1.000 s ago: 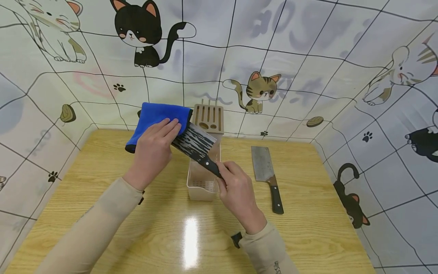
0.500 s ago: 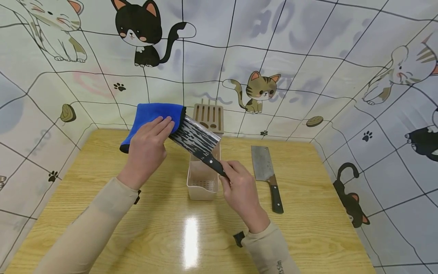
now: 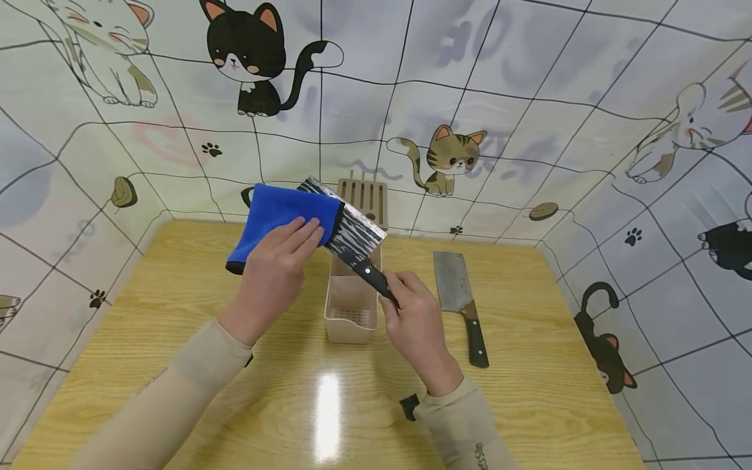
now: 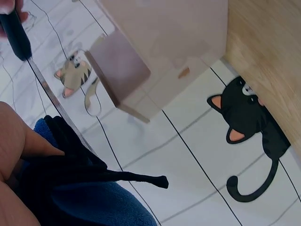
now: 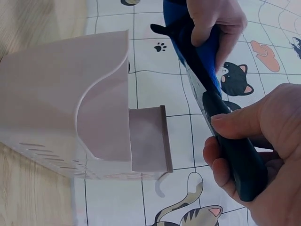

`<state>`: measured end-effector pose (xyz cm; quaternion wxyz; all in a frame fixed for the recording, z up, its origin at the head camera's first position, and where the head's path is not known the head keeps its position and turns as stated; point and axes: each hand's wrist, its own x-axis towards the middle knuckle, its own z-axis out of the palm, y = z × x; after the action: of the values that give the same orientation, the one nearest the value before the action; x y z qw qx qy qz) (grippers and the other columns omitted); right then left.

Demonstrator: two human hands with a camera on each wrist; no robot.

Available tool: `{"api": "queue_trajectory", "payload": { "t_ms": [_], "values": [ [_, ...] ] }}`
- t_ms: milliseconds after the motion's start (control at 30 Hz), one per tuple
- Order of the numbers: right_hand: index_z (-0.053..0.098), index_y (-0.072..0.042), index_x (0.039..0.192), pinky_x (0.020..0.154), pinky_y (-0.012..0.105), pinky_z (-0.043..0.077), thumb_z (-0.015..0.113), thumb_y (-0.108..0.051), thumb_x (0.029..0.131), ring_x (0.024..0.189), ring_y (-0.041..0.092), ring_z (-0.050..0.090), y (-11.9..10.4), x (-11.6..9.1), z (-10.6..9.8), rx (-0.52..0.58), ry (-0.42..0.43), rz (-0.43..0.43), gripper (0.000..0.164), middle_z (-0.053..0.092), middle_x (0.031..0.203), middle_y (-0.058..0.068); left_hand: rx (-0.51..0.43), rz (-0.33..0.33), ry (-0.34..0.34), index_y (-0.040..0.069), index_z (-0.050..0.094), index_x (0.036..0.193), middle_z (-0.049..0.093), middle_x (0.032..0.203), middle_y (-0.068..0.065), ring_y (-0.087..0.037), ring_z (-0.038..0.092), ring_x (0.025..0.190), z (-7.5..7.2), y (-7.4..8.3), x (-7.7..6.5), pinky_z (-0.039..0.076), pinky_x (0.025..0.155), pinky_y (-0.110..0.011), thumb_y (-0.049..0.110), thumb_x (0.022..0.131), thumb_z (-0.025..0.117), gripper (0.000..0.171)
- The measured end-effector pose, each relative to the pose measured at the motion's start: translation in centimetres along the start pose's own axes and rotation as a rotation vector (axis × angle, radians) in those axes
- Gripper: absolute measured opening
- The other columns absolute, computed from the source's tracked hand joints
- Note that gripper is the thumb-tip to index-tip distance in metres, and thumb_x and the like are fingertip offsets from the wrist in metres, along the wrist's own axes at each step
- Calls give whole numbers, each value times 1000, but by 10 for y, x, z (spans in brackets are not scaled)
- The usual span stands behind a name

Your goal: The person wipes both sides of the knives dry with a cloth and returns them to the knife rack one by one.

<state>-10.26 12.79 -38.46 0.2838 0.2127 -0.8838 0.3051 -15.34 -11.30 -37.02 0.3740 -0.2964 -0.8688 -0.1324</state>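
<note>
My right hand (image 3: 416, 326) grips the black handle (image 5: 240, 160) of a cleaver, held raised and slanting up to the left. Dark, streaky patterning covers its blade (image 3: 357, 235). My left hand (image 3: 276, 274) pinches a blue cloth (image 3: 282, 205) folded round the blade, fingers lying on top; in the right wrist view its thumb presses from the other side. The blade's far end shows past the cloth, and the middle is hidden under it. In the left wrist view, the cloth (image 4: 99, 202) has a black edge and loop.
Below the cleaver stands a pale knife holder (image 3: 351, 329) with a slotted brown top (image 3: 370, 196). A second cleaver (image 3: 452, 284) with a stained blade lies to the right on the wooden table (image 3: 258, 405). Cat-printed sheeting (image 3: 352, 104) rises behind and at both sides.
The cloth first slid up the blade away from the handle, then came back down toward it, uncovering the blade's far end. My right hand keeps its grip on the handle, shifting slightly right.
</note>
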Motion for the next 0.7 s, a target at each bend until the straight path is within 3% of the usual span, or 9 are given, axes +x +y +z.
{"api": "queue_trajectory", "payload": {
  "t_ms": [400, 700],
  "values": [
    [73, 9, 118, 64, 40, 60, 78, 6, 86, 81, 28, 69, 1, 0, 3, 30, 0, 44, 32, 69, 101, 19, -33, 81, 47, -1, 73, 126, 72, 128, -16, -37, 68, 120, 9, 30, -2, 54, 103, -50, -14, 86, 71, 43],
    [72, 8, 121, 61, 36, 57, 79, 6, 85, 80, 28, 68, 9, -4, 3, 129, -31, 101, 37, 70, 101, 19, -11, 27, 37, -2, 71, 129, 70, 130, -17, -38, 66, 123, 6, 21, 1, 52, 105, -52, -16, 82, 68, 49]
  ]
}}
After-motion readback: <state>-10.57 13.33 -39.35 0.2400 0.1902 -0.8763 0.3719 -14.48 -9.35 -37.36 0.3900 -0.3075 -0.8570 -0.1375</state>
